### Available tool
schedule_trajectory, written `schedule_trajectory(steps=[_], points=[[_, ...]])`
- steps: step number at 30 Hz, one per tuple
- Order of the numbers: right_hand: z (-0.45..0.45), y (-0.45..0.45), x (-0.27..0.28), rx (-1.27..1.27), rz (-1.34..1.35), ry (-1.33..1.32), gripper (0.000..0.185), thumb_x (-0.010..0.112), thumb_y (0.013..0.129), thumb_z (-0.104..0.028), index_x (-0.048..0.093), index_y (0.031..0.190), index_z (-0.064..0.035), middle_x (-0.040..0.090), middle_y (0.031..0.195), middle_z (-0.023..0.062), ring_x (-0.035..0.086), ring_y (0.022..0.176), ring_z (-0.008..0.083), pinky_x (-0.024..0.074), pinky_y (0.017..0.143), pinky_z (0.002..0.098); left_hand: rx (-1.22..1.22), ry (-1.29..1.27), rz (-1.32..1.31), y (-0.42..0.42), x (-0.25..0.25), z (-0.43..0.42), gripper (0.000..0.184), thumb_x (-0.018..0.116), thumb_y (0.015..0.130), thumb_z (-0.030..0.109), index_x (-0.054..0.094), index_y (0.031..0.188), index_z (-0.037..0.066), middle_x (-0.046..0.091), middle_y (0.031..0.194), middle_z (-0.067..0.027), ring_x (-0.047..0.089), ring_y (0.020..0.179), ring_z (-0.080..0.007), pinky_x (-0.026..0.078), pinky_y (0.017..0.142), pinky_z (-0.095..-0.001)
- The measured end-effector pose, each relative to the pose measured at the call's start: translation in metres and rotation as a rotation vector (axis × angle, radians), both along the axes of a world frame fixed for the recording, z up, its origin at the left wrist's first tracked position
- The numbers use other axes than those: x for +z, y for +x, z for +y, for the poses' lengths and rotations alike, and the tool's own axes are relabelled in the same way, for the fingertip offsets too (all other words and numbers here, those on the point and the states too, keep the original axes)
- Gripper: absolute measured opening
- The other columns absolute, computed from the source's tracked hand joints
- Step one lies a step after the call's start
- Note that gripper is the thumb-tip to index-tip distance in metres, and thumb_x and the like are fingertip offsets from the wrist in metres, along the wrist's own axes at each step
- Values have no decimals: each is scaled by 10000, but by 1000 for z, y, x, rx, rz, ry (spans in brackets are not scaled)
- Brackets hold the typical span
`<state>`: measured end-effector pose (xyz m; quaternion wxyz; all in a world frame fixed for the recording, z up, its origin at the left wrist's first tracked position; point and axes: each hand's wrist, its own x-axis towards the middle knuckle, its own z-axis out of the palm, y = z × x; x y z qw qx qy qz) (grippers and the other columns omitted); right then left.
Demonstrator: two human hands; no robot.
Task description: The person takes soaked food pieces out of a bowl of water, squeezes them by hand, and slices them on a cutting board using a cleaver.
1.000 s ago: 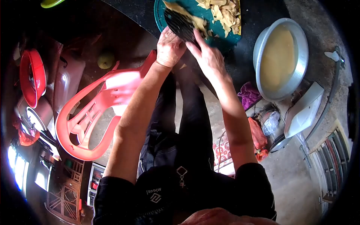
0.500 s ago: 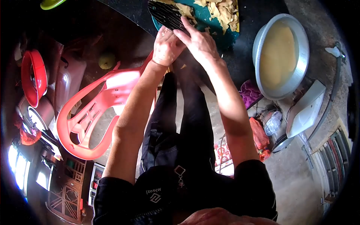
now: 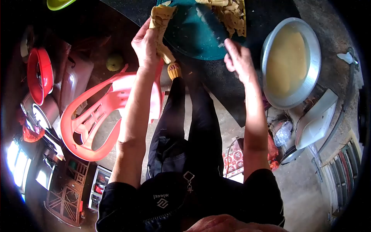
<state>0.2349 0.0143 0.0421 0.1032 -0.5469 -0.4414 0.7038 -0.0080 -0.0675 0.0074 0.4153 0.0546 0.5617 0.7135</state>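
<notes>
My left hand (image 3: 146, 46) is closed round a long pale yellow vegetable piece (image 3: 161, 23), possibly bamboo shoot, with a ragged, layered upper end. The piece is upright at the left edge of a round teal cutting board (image 3: 185, 44). In my closed right hand (image 3: 241, 62) is a knife (image 3: 212, 24), its broad dark blade slanting up and left over the board. The blade is blurred, and my fingers hide its handle. Thin pale yellow slices (image 3: 234, 21) are heaped on the board's far right, beside the blade.
Right of the board stands a large metal basin (image 3: 266, 92) with cloudy yellowish contents. A pink plastic chair (image 3: 87, 149) is at my left, with a red basin (image 3: 29, 77) beyond. A white tray (image 3: 319, 120) leans at lower right. A lime-green bowl (image 3: 60, 4) sits far left.
My hands have moved apart from their place together at the blade. My left hand has lifted the vegetable piece leftward; my right hand has swung the knife right. More of the board shows.
</notes>
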Motion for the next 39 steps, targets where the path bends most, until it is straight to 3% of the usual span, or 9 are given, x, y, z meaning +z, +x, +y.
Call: schedule_trajectory(steps=[5,7,8,9,15,24,29,33,39], points=[[13,-9,5,37,-158,242,338,597,929,-385,595,886,-50,444,591,-27,436,507,44,340,439,197,-360,7,517,30,0,12,422,630,805,19,612,1225,47,646,1181,-98,623,1049,-156,481,917,-302],[4,-4,-1,254,-308,570,617,480,901,-613,639,1052,-36,655,720,142,657,657,221,485,511,332,-755,-156,1487,36,-8,15,417,661,757,83,640,1174,88,614,1239,-78,555,1192,-211,410,1025,-402],[-5,-5,-1,243,-289,760,609,479,912,-586,586,1235,-81,663,770,219,679,692,311,502,530,392,-739,-114,1458,39,-8,12,417,661,740,105,643,1156,108,604,1245,-66,519,1223,-229,375,1051,-433],[-9,-4,11,374,-381,737,618,501,904,-574,512,1331,-128,650,679,174,655,570,299,497,491,398,-723,-70,1426,41,-10,9,416,662,722,127,647,1138,127,594,1252,-54,483,1255,-247,340,1077,-464],[-42,26,-22,642,-555,1312,631,646,838,-490,478,1354,-167,596,561,59,564,405,210,457,389,316,-705,-108,1574,41,-38,0,418,626,741,123,614,1151,38,592,1243,-129,518,1223,-245,368,1071,-399],[-7,-29,-60,605,-476,1262,638,604,874,-494,435,1384,-150,528,448,58,539,362,158,418,335,310,-777,-132,1518,41,-44,0,330,695,749,141,652,1062,46,653,1114,-113,585,1126,-272,413,1038,-411],[28,-66,-62,614,-523,1273,561,506,922,-515,405,1392,-226,504,431,62,557,381,178,419,321,297,-507,-6,1618,45,-45,6,204,666,794,154,672,970,51,669,1033,-90,624,1029,-271,443,999,-398],[-11,-14,-29,820,-539,1253,669,597,899,-435,345,1435,-124,506,451,47,520,363,161,429,329,304,-697,-79,1563,40,-47,-1,243,664,724,133,666,955,58,663,996,-79,612,1042,-255,425,1013,-387],[-23,-5,-28,729,-542,1238,636,630,869,-460,434,1395,-160,531,454,71,550,369,185,437,359,329,-634,-99,1684,42,-42,1,263,662,716,146,665,961,52,651,1018,-95,602,1059,-254,410,1027,-382]])
